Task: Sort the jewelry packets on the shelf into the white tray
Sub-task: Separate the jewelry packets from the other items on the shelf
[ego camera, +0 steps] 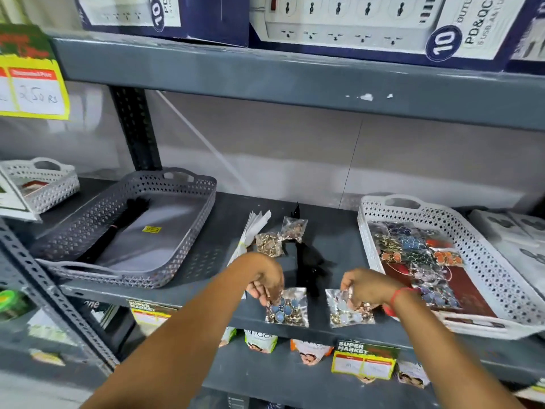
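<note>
My left hand (265, 280) pinches the top of a clear packet of blue-stone jewelry (287, 308) over the front edge of the dark shelf. My right hand (365, 286), a red thread on its wrist, grips a second clear packet with pale stones (349, 312) beside it. Two more packets lie further back on the shelf: a gold-toned one (268, 244) and a copper-toned one (293, 229). The white perforated tray (501, 278) stands at the right and holds several packets in blue, orange and green.
A grey perforated tray (188, 237) with a black item inside sits at the left. A bundle of white paper tags (253, 228) and a black tassel-like item (306, 261) lie mid-shelf. A smaller white basket (56, 184) stands far left. Power-strip boxes (348, 22) fill the upper shelf.
</note>
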### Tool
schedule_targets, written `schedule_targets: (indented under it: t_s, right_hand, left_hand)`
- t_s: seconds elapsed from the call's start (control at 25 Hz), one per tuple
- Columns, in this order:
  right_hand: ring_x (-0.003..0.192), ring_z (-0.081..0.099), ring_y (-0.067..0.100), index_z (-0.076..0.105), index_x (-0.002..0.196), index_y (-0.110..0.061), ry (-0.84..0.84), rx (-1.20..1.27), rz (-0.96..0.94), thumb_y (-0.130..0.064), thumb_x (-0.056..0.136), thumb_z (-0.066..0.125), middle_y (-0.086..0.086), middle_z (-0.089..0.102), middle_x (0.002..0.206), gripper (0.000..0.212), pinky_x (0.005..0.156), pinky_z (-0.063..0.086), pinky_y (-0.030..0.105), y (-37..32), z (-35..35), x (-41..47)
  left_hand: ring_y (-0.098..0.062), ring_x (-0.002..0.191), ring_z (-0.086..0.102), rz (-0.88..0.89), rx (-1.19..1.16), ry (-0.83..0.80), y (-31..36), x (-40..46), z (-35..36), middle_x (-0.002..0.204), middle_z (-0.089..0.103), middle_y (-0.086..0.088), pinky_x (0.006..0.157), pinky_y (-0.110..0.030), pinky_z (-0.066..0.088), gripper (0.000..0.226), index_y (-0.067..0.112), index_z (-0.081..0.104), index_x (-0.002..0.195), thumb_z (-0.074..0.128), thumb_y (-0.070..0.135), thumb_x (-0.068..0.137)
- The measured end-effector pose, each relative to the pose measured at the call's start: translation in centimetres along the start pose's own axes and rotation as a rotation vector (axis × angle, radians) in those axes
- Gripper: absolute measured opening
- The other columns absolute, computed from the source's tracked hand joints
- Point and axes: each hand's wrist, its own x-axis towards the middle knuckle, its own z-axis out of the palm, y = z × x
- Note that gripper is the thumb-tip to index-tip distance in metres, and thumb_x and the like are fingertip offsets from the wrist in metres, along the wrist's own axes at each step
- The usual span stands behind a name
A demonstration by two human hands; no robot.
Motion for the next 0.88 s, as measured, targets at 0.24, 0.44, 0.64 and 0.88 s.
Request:
schedule_targets:
  t_s: [0.24,0.44,0.64,0.88]
  right_hand:
    - [0.088,0.050,0.017,0.059,0.085,-0.011,0.093,0.024,-0.026,0.002,0.078,0.064,0.011,0.058,0.098,0.016,0.052,0.033,0.018,-0.2,1.3,2.5]
    - [0.113,0.059,0.029,0.050,0.126,-0.005,0.160,-0.030,0.014,-0.003,0.082,0.057,0.019,0.057,0.129,0.045,0.081,0.046,0.028,0.3,1.4,3.2]
    - [0.120,0.053,0.037,0.050,0.128,-0.003,0.410,-0.057,0.006,-0.004,0.084,0.050,0.020,0.047,0.132,0.043,0.099,0.044,0.037,-1.5,-0.1,3.7]
    - [0.095,0.059,0.029,0.059,0.109,0.001,0.216,0.114,0.049,-0.033,0.087,0.061,0.018,0.064,0.115,0.041,0.073,0.039,0.028,-5.0,0.0,6.3]
  left_hand:
    - [-0.007,0.062,0.045,-0.068,-0.094,0.109,1.1,1.3,0.8,0.074,0.048,0.001,0.060,-0.019,0.042,0.048,0.003,0.045,0.139,0.055,0.013,0.093]
    - [-0.019,0.094,0.056,-0.087,0.095,0.150,1.1,1.5,-0.8,0.110,0.063,-0.014,0.072,-0.027,0.046,0.048,0.001,0.052,0.133,0.061,0.020,0.090]
    - [-0.023,0.088,0.056,-0.057,0.302,0.230,1.4,1.5,-2.9,0.099,0.059,-0.010,0.075,-0.030,0.046,0.049,-0.001,0.062,0.120,0.065,0.033,0.086]
    - [-0.031,0.127,0.042,-0.159,0.217,0.696,-1.4,2.3,-3.9,0.136,0.044,-0.011,0.094,-0.038,0.045,0.043,0.008,0.050,0.130,0.050,0.008,0.087]
